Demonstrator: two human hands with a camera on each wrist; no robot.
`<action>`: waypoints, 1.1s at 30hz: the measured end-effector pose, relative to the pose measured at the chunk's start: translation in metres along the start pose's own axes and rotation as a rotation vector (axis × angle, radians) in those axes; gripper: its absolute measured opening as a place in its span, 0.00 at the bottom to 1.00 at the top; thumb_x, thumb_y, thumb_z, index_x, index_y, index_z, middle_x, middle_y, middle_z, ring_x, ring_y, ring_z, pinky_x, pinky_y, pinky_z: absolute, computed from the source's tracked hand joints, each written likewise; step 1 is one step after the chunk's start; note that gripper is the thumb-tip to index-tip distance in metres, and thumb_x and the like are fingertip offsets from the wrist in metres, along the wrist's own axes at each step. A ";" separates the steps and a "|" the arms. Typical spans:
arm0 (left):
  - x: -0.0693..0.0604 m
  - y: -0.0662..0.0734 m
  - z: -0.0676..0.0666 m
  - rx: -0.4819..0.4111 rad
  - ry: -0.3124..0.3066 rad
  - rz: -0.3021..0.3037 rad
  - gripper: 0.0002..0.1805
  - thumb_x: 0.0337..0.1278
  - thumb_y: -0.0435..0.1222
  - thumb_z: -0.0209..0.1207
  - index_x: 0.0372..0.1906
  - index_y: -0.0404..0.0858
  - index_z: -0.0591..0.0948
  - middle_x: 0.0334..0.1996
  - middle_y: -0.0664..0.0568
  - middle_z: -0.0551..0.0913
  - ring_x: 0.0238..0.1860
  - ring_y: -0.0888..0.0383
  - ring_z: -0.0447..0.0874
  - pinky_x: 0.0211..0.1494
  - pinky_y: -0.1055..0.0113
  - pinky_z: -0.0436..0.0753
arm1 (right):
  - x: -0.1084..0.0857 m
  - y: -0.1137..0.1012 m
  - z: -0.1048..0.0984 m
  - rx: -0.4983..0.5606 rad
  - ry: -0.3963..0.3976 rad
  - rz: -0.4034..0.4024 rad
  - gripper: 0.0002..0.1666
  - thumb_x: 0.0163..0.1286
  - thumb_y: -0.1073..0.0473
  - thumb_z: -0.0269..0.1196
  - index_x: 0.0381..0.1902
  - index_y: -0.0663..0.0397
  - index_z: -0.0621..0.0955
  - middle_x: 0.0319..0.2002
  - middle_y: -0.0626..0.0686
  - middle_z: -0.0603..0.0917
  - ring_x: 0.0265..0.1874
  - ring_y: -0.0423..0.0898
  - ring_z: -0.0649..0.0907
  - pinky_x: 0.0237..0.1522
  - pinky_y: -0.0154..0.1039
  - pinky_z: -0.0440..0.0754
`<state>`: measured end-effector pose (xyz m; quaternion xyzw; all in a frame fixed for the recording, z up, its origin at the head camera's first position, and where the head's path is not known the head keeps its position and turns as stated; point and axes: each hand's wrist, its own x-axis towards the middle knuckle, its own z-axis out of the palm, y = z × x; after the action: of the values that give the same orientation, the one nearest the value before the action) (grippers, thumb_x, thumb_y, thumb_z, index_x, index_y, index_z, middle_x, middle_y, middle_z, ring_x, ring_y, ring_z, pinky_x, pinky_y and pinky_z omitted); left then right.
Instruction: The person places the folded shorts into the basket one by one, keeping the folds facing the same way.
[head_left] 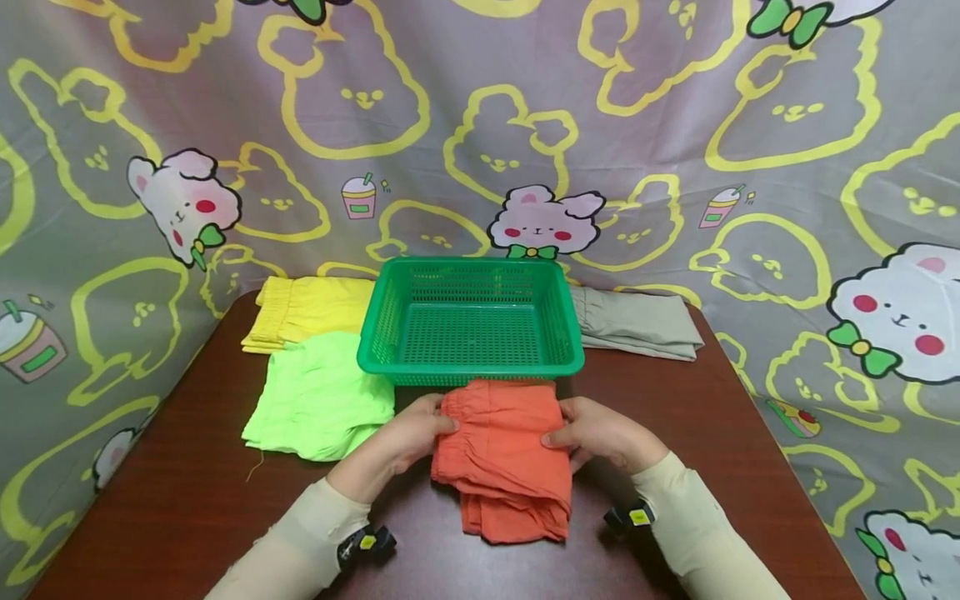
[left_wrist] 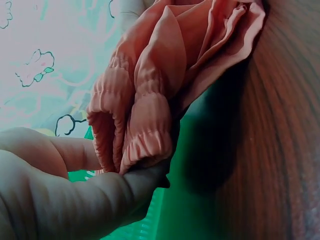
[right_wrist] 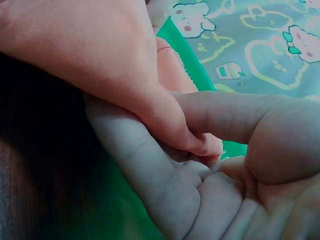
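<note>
Both hands hold folded orange pants [head_left: 506,454] just in front of the green basket, their lower part hanging toward the table's front. My left hand [head_left: 411,433] pinches the left edge between thumb and fingers; the left wrist view shows its fingers [left_wrist: 120,195] beneath the gathered elastic band. On the opposite edge, my right hand [head_left: 607,433] grips with its thumb on top. In the right wrist view, the fingers [right_wrist: 132,150] support the cloth from below. Some fingertips are hidden by the fabric.
An open green plastic basket [head_left: 471,375] stands at the back middle. To its left lie folded lime-green pants [head_left: 315,400] and a folded yellow garment [head_left: 318,310]. A folded grey garment [head_left: 641,321] lies to its right. A patterned curtain [head_left: 480,67] surrounds the brown table [head_left: 180,508].
</note>
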<state>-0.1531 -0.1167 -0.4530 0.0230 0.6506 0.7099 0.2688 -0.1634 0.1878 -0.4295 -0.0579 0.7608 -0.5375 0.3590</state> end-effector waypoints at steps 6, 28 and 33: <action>-0.005 0.006 0.002 -0.003 -0.018 0.006 0.28 0.66 0.22 0.47 0.70 0.20 0.58 0.60 0.31 0.78 0.53 0.53 0.82 0.55 0.59 0.85 | -0.005 -0.005 -0.001 0.002 -0.010 -0.012 0.26 0.70 0.61 0.68 0.61 0.66 0.75 0.43 0.58 0.86 0.33 0.52 0.89 0.34 0.50 0.89; -0.023 0.033 -0.007 -0.091 -0.104 -0.006 0.37 0.56 0.20 0.52 0.72 0.26 0.54 0.55 0.40 0.77 0.49 0.55 0.83 0.54 0.56 0.85 | -0.027 -0.027 0.003 -0.015 -0.026 -0.094 0.29 0.71 0.62 0.67 0.64 0.68 0.71 0.44 0.58 0.87 0.34 0.52 0.89 0.33 0.48 0.89; -0.027 0.040 -0.010 -0.097 -0.126 -0.017 0.40 0.56 0.20 0.54 0.74 0.31 0.53 0.52 0.43 0.79 0.47 0.55 0.83 0.51 0.55 0.86 | -0.033 -0.031 0.004 -0.033 -0.012 -0.126 0.30 0.70 0.61 0.68 0.64 0.68 0.71 0.42 0.58 0.87 0.33 0.52 0.89 0.31 0.49 0.88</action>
<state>-0.1473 -0.1373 -0.4088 0.0491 0.5975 0.7354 0.3158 -0.1461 0.1873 -0.3875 -0.1149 0.7624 -0.5459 0.3279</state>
